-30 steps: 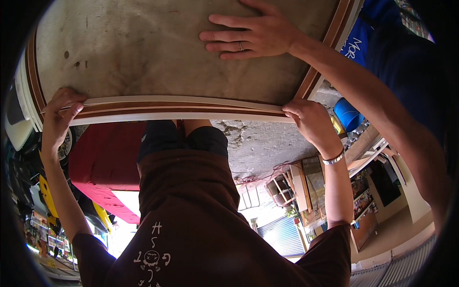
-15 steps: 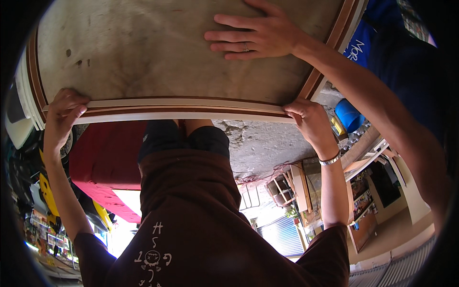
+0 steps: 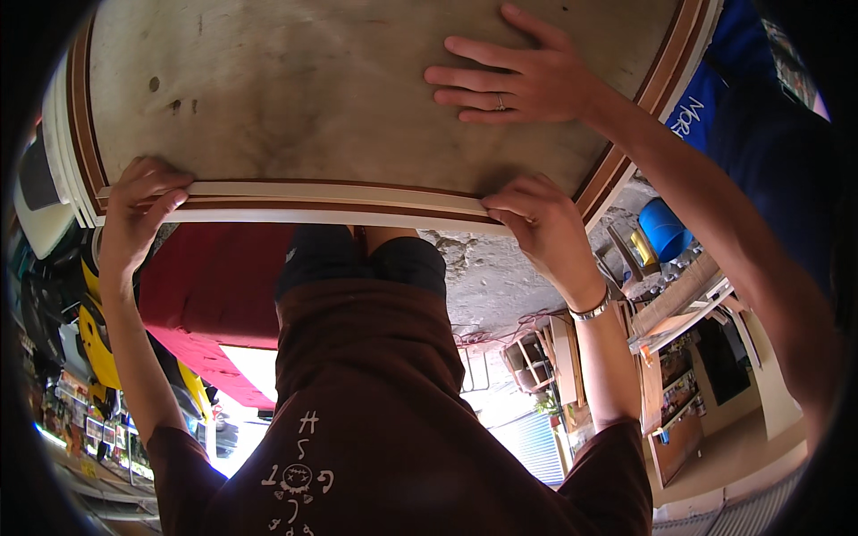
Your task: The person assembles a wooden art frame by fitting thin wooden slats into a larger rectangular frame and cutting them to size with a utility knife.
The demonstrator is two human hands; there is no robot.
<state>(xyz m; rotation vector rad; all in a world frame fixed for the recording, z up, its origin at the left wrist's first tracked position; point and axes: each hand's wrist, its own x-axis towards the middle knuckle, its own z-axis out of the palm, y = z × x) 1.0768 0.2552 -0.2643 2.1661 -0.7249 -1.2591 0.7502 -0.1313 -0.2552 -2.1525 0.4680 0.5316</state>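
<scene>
A pale strip [image 3: 331, 191] lies along the near edge of a framed panel [image 3: 313, 107], pinched toward its ends by the nearly closed left hand [image 3: 138, 204] and right hand [image 3: 547, 230]. Probably light and flexible, it suits gripping at both ends.

Panel: broad, flat, stained brown panel [image 3: 295, 98], spread out before the person;
Near edge: long thin white strip [image 3: 340, 192], lying along the panel's straight brown-and-white rim [image 3: 268, 215];
Strip's ends: bare left hand [image 3: 143, 201] at one; bare right hand [image 3: 541, 228] at the other, near the corner;
Panel's right half: co-worker's bare, ringed hand [image 3: 527, 85], over it;
Past that corner: rounded blue container [image 3: 663, 230];
Left of the legs [image 3: 407, 263]: flat-sided red block [image 3: 214, 277];
Right of them: rough grey floor [image 3: 487, 277].
</scene>
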